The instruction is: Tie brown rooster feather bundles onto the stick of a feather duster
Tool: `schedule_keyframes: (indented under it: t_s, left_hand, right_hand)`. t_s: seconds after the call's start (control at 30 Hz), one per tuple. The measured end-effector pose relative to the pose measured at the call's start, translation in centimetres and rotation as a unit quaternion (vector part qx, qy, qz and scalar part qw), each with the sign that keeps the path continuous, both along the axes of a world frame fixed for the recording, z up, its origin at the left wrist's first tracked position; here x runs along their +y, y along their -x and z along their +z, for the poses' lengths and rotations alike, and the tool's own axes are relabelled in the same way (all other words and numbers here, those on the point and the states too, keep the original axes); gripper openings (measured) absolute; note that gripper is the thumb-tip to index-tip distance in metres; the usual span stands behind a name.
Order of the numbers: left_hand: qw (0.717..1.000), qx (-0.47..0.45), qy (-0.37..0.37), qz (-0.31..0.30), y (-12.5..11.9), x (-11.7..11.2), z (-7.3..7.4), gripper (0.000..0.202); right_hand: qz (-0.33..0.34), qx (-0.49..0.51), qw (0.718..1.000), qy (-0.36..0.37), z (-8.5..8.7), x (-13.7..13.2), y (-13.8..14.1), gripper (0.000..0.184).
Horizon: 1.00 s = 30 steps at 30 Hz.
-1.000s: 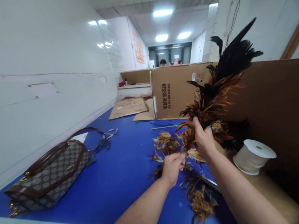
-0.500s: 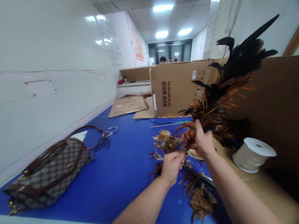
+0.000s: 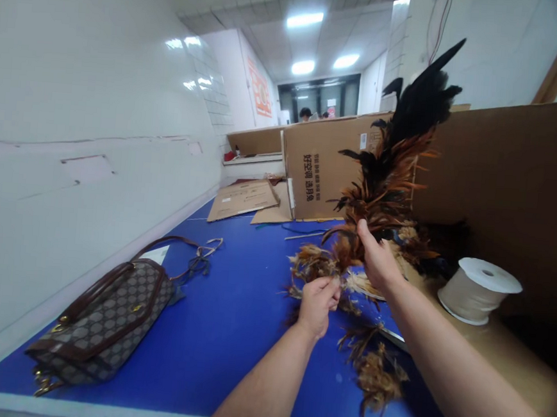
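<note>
My right hand [image 3: 376, 260] is closed round the base of a feather bunch [image 3: 394, 160], brown and orange low down and black at the tips, which stands upright above the blue table [image 3: 220, 332]. My left hand [image 3: 317, 303] is closed just below it, pinching the bunch's lower end; what its fingers hold is too small to name. Loose brown feathers [image 3: 375, 377] lie on the table beneath and in front of both hands.
A patterned brown handbag [image 3: 105, 323] lies at the left by the white wall. A white spool of cord [image 3: 478, 290] sits on cardboard at the right. Cardboard boxes [image 3: 320, 167] stand behind, and flattened cardboard [image 3: 243, 199] lies at the back. People's heads show far off.
The feather bunch has swung from leaning right back to more upright. My left hand has stayed close under it, shifting slightly up.
</note>
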<state>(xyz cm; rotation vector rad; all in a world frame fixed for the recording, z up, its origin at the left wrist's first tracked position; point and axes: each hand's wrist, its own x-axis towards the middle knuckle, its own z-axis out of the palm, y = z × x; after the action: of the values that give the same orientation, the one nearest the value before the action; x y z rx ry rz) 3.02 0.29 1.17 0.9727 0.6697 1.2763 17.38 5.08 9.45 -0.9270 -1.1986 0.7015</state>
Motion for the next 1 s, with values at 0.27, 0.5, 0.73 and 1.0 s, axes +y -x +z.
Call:
schedule_keyframes:
  t_s: [0.27,0.5,0.73,1.0]
  left_hand:
    - [0.993,-0.080,0.029,0.077,2.3,2.6,0.3,0.046]
    - [0.990,-0.094,0.044,0.099,3.8,4.2,0.1,0.052]
    - [0.990,-0.097,0.051,0.091,3.9,4.0,0.4,0.047]
    - [0.990,-0.085,0.048,0.103,4.2,4.1,0.3,0.041]
  right_hand:
    - [0.017,-0.005,0.999,0.032,-3.2,-2.5,-3.0,0.037]
    - [0.021,-0.138,0.987,0.078,-6.6,-3.8,-4.3,0.041]
    - [-0.003,-0.213,0.975,0.065,-7.6,-3.9,-4.1,0.039]
    - [0.009,-0.279,0.959,0.056,-4.5,-5.0,-5.9,0.037]
